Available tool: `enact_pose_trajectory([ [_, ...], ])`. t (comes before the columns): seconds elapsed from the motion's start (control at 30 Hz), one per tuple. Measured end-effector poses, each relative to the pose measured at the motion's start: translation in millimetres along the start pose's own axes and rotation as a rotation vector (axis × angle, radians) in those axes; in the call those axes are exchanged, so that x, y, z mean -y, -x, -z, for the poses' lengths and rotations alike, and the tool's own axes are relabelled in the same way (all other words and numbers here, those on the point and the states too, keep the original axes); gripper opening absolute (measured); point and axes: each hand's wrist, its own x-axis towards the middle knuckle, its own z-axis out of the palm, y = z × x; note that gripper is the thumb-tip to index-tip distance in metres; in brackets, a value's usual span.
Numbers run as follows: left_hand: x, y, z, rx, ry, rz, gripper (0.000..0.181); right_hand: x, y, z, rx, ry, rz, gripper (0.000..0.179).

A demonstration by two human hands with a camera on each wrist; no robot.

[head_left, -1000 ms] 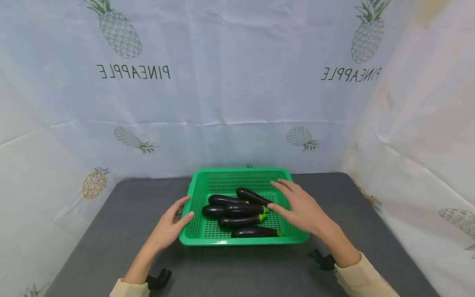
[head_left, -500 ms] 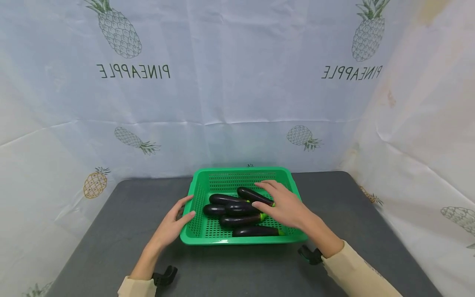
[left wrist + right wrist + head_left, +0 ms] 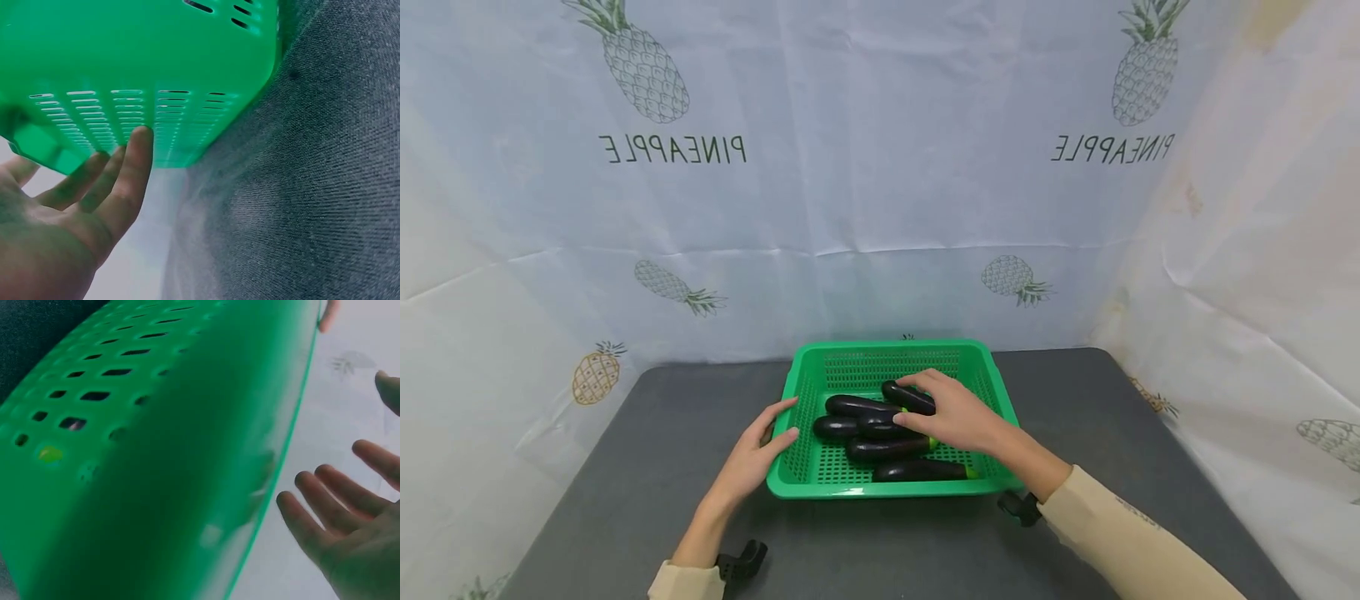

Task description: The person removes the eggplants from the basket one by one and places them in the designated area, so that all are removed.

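Observation:
A green plastic basket (image 3: pixel 891 490) with slotted walls stands on the dark table, with several dark purple eggplants (image 3: pixel 887 451) lying in it. My left hand (image 3: pixel 748 458) holds the basket's left side, its thumb over the rim and the fingers (image 3: pixel 134 156) against the outer wall. Over the basket's right half hovers my right hand (image 3: pixel 955 417), fingers spread and fairly straight, holding nothing. It hides parts of the back eggplant (image 3: pixel 902 395) and a middle eggplant (image 3: pixel 880 427). In the right wrist view the right fingers (image 3: pixel 331 506) are above the basket rim.
The grey-black table (image 3: pixel 880 550) extends around the basket. A pale pineapple-print cloth (image 3: pixel 880 192) hangs behind it and on both sides. Each wrist wears a black strap mount, the left mount (image 3: pixel 741 562) low over the table and the right mount (image 3: pixel 1021 507) near the basket's front corner.
My right hand has moved left and inward over the eggplants from the basket's right side. My left hand has stayed at the left rim, with only a slight shift.

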Motion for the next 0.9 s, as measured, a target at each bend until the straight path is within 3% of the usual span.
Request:
enact_pose_trajectory([
  [0.33, 4.0, -1.9, -3.5, 0.002, 0.015, 0.008, 0.055, -6.3, -10.0, -9.2, 0.092, -0.193, 0.0, 0.06],
  [0.9, 4.0, -1.2, -0.7, -0.011, 0.028, 0.005, 0.055, -8.6, -45.8, 4.7, 0.129, -0.11, -0.009, 0.056],
])
